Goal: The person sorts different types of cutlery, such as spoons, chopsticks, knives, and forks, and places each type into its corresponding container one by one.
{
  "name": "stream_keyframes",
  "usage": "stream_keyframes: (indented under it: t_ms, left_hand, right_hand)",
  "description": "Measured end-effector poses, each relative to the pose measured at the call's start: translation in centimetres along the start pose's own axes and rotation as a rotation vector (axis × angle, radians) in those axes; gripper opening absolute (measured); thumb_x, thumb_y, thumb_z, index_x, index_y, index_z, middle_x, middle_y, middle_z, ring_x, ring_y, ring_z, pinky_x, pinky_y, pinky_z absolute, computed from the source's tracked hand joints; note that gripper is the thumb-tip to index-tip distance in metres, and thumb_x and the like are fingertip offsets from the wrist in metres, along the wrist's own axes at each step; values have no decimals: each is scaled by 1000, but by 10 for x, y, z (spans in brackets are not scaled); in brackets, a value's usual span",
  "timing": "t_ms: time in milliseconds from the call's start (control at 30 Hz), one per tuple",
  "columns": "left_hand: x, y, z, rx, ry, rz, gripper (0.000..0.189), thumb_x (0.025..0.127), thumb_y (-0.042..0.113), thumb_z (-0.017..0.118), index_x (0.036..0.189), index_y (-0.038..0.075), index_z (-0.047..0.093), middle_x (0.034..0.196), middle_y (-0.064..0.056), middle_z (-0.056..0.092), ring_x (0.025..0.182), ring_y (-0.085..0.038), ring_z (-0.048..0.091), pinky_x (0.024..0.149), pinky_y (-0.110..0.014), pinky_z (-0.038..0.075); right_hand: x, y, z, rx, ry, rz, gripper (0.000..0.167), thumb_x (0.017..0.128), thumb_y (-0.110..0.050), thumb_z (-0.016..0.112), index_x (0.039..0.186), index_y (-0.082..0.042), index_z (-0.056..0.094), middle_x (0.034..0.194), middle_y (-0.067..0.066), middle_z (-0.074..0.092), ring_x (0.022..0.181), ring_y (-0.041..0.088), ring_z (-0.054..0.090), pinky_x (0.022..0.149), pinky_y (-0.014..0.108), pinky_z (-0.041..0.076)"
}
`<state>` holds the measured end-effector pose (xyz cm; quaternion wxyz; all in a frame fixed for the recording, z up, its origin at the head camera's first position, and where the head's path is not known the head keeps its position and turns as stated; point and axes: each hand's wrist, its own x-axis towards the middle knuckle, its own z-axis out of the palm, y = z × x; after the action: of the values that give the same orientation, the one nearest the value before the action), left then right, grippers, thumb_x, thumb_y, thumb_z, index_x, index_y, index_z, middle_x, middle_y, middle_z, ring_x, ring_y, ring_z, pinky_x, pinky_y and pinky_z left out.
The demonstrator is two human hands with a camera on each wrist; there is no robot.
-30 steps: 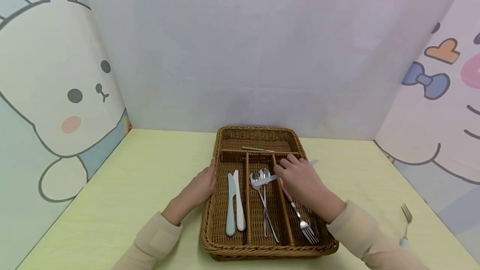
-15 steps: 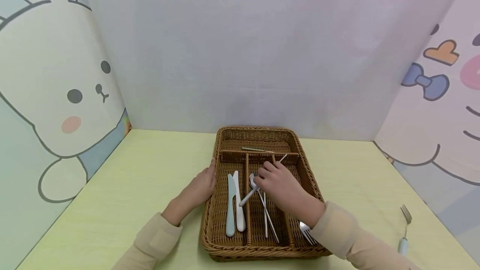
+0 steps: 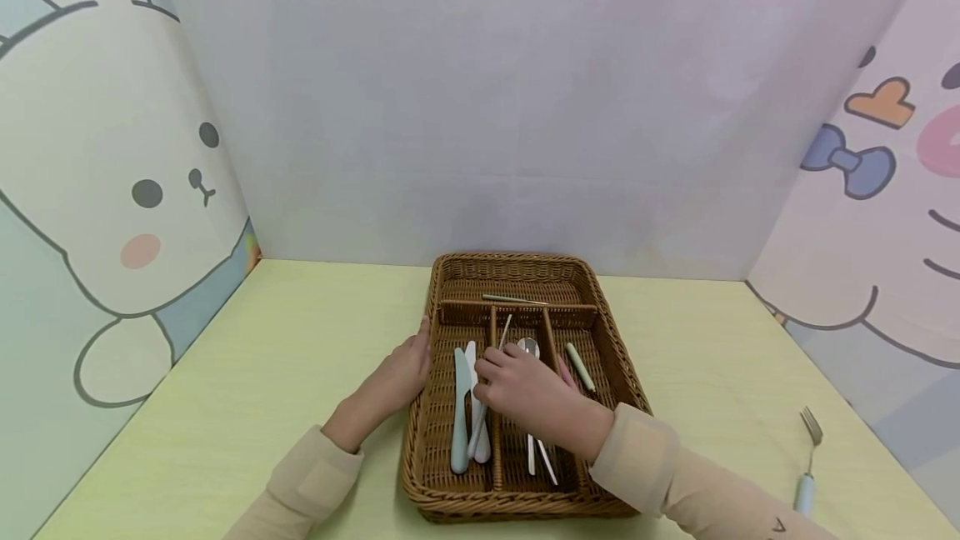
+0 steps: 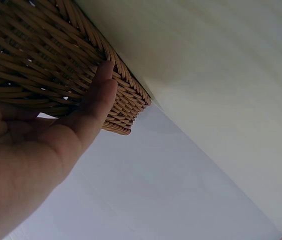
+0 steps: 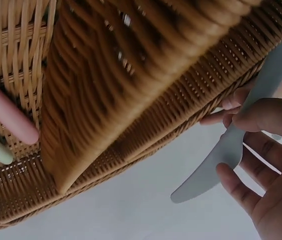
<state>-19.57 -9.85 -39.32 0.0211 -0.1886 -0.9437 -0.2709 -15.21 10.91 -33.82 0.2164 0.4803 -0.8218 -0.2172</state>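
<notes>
Over the left long compartment of the wicker basket [image 3: 525,507], my right hand [image 3: 525,394] pinches a grey-blue table knife [image 5: 205,172] between thumb and fingers. The knife is tilted, its blade tip toward the back and its handle overlapping two knives below. Those are a mint-green knife [image 3: 461,415] and a white knife [image 3: 472,354], lying side by side. My left hand [image 3: 397,377] rests along the basket's left side, its fingers [image 4: 98,102] straight against the outer wall. Spoons [image 3: 529,347] lie in the middle compartment, partly hidden by my right hand.
The right compartment holds a pink handle [image 5: 13,117] and a pale green handle [image 3: 580,367]. One thin green-handled utensil [image 3: 506,298] lies in the back compartment. On the table to the right is a blue-handled fork [image 3: 805,492]. Wicker dividers stand between the compartments.
My right hand has carried the knife leftward from the right compartment, across the middle one, to the left compartment, turning it on the way. My left hand has stayed in place.
</notes>
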Motion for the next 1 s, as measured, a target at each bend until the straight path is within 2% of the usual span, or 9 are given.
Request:
stream_keyframes:
  t_ms: [100,200,333,500,600,833,933,1000]
  left_hand:
    - [0,0,1,-7,-9,-8,51,99,10,31,142,-11,14,115,-28,54,84,-26,59,75,-40,51]
    - [1,0,1,-16,-19,-17,51,99,10,31,142,-10,12,104,-22,57,69,-17,50,66,-34,47]
    - [0,0,0,-18,-24,-19,52,99,9,31,143,-10,11,88,-15,56,60,-14,45,59,-31,43]
    - [0,1,0,-9,-22,-22,52,98,9,31,142,-10,11,81,-12,53,57,-14,43,55,-29,40]
    - [0,1,0,-9,-18,-21,52,98,9,31,142,-11,12,87,-15,55,58,-14,44,55,-29,41]
    - [0,0,0,-4,-18,-23,51,99,10,30,142,-10,12,88,-15,56,59,-14,44,57,-30,42]
    - [1,0,0,-1,-12,-18,51,99,10,30,142,-11,13,94,-18,57,62,-15,46,59,-31,44]
    - [1,0,-1,-4,-14,-16,51,99,10,30,142,-11,13,92,-18,57,62,-15,46,60,-31,44]
  right_hand:
    - [3,-5,2,1,-11,-30,11,76,-21,70,85,-28,70,87,-9,59,80,9,52,69,23,45]
    - [4,-9,4,9,-14,-57,8,77,-23,69,82,-29,70,85,-10,58,78,9,50,69,23,44]
    - [7,-12,5,7,-41,-92,8,79,-24,68,84,-31,69,88,-11,59,81,7,51,69,21,43]
    - [11,-16,8,33,-90,-121,12,77,-27,69,88,-32,70,93,-13,61,81,6,50,68,18,42]
    - [12,-17,10,47,-126,-133,14,77,-28,69,90,-32,70,94,-13,60,81,5,49,67,17,42]
    - [11,-18,11,110,-153,-110,9,80,-23,68,86,-30,70,84,-12,58,74,4,47,62,15,40]
    - [11,-18,12,121,-165,-109,10,80,-22,67,87,-29,70,85,-12,58,75,4,48,63,14,41]
    - [11,-18,12,124,-173,-109,11,81,-22,67,89,-28,70,87,-11,59,78,4,49,65,14,43]
